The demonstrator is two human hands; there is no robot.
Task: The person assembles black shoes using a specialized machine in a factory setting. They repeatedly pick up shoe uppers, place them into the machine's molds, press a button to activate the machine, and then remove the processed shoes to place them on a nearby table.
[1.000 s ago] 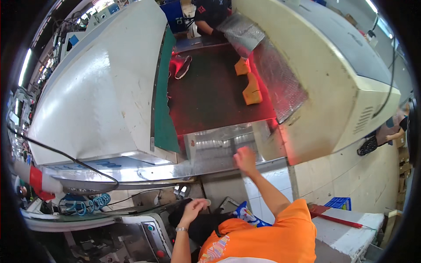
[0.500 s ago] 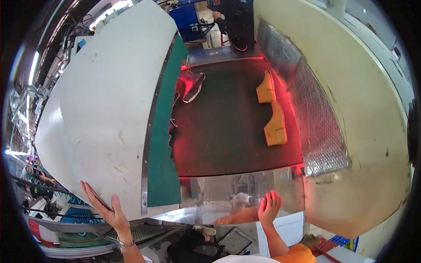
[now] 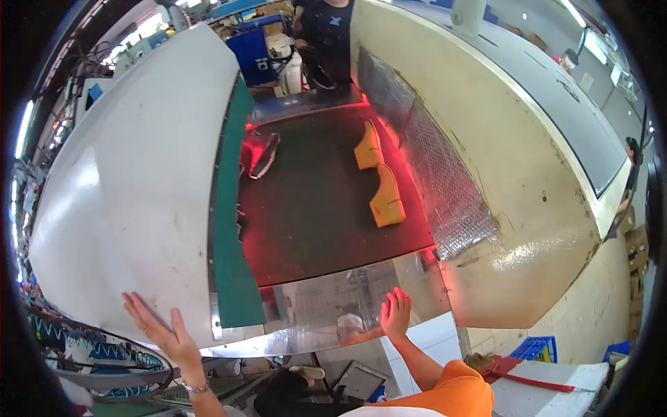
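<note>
My left hand [image 3: 165, 335] rests with spread fingers against the lower edge of a white panel [image 3: 128, 201] and holds nothing. My right hand [image 3: 396, 313], fingers raised and holding nothing, is at the shiny metal plate [image 3: 333, 306] in front of a dark conveyor belt [image 3: 306, 208]; contact is unclear. On the belt's right side lie two orange-yellow, boot-shaped pieces [image 3: 368, 147], one behind the other. A dark shoe with a pale sole edge [image 3: 264, 156] lies at the far left, lit red. More items beside it are partly hidden by a green flap [image 3: 235, 208].
A cream machine housing [image 3: 500, 194] with a silvery quilted sheet [image 3: 445, 174] borders the belt's right side. Beyond the far end stands a person in dark clothing [image 3: 332, 28], near a blue bin [image 3: 251, 59]. A blue crate [image 3: 535, 349] sits at the lower right.
My view has turned to the right, so the belt and pieces appear farther left and more of the right housing shows. Both hands keep about the same places beside the machine.
</note>
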